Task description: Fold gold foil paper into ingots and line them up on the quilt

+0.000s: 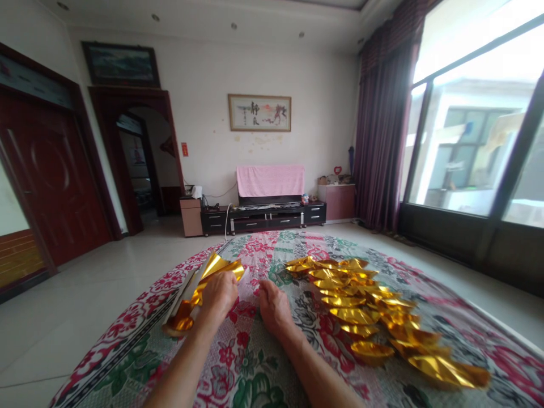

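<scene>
My left hand is closed at the edge of a stack of shiny gold foil paper, with its fingers curled over a sheet. The stack's sheets curl up at the edges and show a pale underside. To the right, apart from the stack, my right hand is closed with thumb and fingers pressed together. Whatever it may hold is hidden. Farther right, several folded gold foil ingots lie in rough rows, some overlapping.
Under everything lies a floral tablecloth on a rounded table. Beyond stand a low black TV cabinet and a TV covered by a pink cloth. Purple curtains hang by the window on the right. A red door is at left.
</scene>
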`<state>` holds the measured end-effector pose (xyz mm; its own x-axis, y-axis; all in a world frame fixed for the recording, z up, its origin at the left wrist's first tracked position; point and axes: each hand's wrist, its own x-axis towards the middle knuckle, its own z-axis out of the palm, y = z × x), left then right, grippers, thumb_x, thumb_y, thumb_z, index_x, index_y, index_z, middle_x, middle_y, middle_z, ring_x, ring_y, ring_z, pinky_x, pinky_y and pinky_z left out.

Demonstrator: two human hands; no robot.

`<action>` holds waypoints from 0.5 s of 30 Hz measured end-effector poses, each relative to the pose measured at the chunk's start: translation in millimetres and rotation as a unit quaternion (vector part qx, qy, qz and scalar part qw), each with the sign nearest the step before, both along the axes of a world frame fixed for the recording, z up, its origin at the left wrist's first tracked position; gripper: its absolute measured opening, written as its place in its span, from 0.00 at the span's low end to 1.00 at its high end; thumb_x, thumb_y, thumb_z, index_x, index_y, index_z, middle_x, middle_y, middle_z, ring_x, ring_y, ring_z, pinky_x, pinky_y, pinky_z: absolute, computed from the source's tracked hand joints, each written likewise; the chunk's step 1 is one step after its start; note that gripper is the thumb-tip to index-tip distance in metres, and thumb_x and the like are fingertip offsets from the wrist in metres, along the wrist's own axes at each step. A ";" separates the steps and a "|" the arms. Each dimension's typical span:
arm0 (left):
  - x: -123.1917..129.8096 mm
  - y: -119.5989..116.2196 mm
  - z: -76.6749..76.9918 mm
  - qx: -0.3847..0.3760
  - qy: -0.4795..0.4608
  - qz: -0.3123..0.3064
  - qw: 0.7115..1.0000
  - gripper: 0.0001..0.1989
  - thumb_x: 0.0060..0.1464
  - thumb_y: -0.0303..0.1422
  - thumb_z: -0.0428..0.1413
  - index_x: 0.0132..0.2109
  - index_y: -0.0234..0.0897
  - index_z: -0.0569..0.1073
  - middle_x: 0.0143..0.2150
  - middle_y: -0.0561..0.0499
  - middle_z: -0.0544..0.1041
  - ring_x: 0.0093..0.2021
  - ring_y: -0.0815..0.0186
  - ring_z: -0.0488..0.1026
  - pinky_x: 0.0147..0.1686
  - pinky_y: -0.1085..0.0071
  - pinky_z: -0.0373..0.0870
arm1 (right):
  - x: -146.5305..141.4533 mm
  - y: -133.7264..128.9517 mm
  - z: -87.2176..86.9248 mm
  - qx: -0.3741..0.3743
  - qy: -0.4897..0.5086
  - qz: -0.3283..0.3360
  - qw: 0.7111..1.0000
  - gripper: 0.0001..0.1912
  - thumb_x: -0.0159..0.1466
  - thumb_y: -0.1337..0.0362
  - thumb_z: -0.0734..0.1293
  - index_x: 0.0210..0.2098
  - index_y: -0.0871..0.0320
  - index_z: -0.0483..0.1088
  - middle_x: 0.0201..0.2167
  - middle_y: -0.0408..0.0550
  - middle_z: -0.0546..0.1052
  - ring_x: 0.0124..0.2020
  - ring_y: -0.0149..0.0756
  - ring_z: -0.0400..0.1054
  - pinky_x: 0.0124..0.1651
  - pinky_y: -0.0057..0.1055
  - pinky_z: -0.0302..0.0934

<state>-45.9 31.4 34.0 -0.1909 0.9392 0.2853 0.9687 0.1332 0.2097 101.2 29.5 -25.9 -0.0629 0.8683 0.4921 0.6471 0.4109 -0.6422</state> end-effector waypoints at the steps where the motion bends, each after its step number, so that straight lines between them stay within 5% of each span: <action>1: 4.0 -0.1 -4.9 -0.006 0.006 -0.015 1.000 0.11 0.53 0.29 0.48 0.36 0.39 0.75 0.38 0.45 0.78 0.41 0.61 0.74 0.40 0.70 0.65 | -0.1 0.1 0.1 -0.003 0.002 -0.003 1.000 0.17 0.63 0.68 0.52 0.44 0.58 0.69 0.34 0.47 0.76 0.36 0.32 0.69 0.38 0.23 0.56; 7: 32.8 -7.6 -20.6 -0.019 0.020 -0.103 0.994 0.13 0.56 0.28 0.45 0.40 0.36 0.73 0.40 0.43 0.76 0.43 0.60 0.73 0.41 0.68 0.65 | 0.2 -0.9 3.5 -0.019 -0.016 -0.013 1.000 0.21 0.64 0.66 0.51 0.54 0.58 0.62 0.37 0.49 0.77 0.37 0.34 0.71 0.39 0.26 0.57; 15: 53.7 -13.3 -27.8 -0.031 0.005 -0.175 0.984 0.15 0.59 0.31 0.40 0.40 0.37 0.72 0.39 0.43 0.76 0.39 0.62 0.74 0.35 0.71 0.65 | 15.7 4.3 13.2 -0.049 -0.004 -0.076 0.996 0.20 0.65 0.58 0.50 0.50 0.57 0.65 0.35 0.48 0.77 0.38 0.36 0.72 0.38 0.26 0.57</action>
